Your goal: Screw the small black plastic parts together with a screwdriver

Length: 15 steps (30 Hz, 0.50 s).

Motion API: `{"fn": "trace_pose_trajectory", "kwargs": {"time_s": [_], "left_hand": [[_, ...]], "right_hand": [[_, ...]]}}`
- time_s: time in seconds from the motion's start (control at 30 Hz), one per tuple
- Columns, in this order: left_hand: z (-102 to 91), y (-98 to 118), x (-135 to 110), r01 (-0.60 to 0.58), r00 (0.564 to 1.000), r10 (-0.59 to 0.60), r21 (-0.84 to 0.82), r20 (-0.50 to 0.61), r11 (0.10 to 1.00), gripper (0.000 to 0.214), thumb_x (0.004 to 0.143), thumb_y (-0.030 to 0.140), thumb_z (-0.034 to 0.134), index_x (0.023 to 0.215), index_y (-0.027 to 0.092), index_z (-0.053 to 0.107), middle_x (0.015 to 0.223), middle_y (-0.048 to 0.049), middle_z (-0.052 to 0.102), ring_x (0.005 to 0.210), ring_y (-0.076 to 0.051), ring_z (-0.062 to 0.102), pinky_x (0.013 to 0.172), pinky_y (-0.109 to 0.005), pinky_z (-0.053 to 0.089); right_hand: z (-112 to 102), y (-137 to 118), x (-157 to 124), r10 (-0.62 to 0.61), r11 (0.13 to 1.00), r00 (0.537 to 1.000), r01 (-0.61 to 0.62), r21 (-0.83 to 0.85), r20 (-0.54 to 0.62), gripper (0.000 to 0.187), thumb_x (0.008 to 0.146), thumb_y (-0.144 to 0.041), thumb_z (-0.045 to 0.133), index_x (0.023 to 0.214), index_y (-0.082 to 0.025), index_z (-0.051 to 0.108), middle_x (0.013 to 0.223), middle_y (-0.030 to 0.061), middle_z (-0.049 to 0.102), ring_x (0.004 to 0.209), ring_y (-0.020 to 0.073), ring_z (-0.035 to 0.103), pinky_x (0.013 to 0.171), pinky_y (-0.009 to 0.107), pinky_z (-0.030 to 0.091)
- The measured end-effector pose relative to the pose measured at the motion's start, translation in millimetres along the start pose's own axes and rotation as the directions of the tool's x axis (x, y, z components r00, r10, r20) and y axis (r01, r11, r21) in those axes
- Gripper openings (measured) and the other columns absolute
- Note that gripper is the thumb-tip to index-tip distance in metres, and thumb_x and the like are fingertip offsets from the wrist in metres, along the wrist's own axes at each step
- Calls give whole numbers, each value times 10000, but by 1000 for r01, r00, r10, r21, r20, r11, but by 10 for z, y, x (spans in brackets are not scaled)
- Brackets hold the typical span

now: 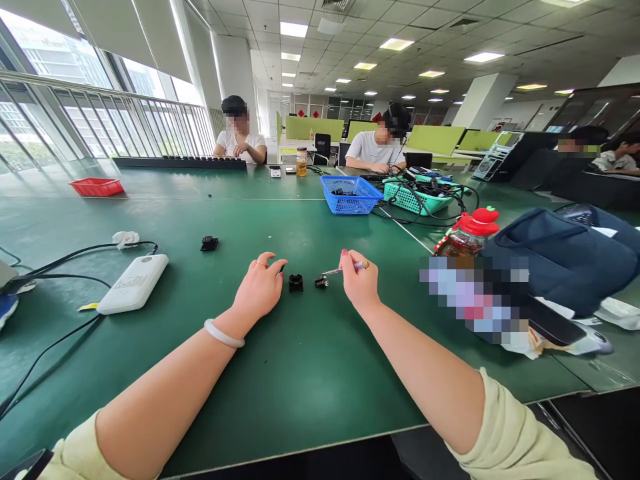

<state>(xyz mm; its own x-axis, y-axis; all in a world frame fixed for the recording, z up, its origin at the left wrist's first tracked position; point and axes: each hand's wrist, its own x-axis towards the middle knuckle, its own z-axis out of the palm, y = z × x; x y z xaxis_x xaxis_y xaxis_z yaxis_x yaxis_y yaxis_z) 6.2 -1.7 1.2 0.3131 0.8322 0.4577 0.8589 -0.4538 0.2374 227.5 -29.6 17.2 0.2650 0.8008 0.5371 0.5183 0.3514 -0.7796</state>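
Observation:
My left hand (260, 285), with a white bracelet at the wrist, pinches a small dark piece (283, 269) between thumb and forefinger. Just right of it a square black plastic housing (296, 283) rests on the green table. My right hand (361, 283) is closed around a slim screwdriver (334, 271) pointing left. The tool's tip is at a smaller black part (321, 283) with light-coloured bits; whether it touches cannot be made out. Farther off to the left lies another black part (209, 243).
A white power bank (133, 285) with cables is at left, a red tray (96, 187) behind it. Blue (351, 195) and green baskets (417, 197) hold dark parts and cables. A red-lidded jar (470, 230) and dark bag (560, 253) stand at right. Other people sit beyond.

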Motion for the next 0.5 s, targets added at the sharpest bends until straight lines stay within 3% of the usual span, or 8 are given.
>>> {"fn": "trace_pose_trajectory", "kwargs": {"time_s": [0.23,0.4,0.5], "left_hand": [[16,-39,-22,24,990,-32,58,137,998,425,948,400,385,998,181,747,1204,-140,588,1058,-314,570,954,-466,474],[-2,49,1,-33,990,31,14,136,999,434,953,470,399,1177,212,668,1192,-120,607,1090,-308,551,978,-478,444],[39,91,6,-144,976,155,-81,156,986,463,933,470,465,1323,238,556,1327,-100,552,1234,-304,473,1061,-482,385]], "right_hand": [[84,-25,-60,-62,998,992,65,-23,108,443,944,-439,378,557,-228,334,518,-26,374,509,130,355,521,273,264],[11,-38,-30,-62,996,998,60,-70,-26,426,952,-395,350,559,-232,333,511,-27,350,506,136,350,533,285,260],[11,-29,-20,-30,992,999,33,-120,21,436,950,-396,356,548,-228,331,503,-26,365,503,134,363,532,284,260]]}}
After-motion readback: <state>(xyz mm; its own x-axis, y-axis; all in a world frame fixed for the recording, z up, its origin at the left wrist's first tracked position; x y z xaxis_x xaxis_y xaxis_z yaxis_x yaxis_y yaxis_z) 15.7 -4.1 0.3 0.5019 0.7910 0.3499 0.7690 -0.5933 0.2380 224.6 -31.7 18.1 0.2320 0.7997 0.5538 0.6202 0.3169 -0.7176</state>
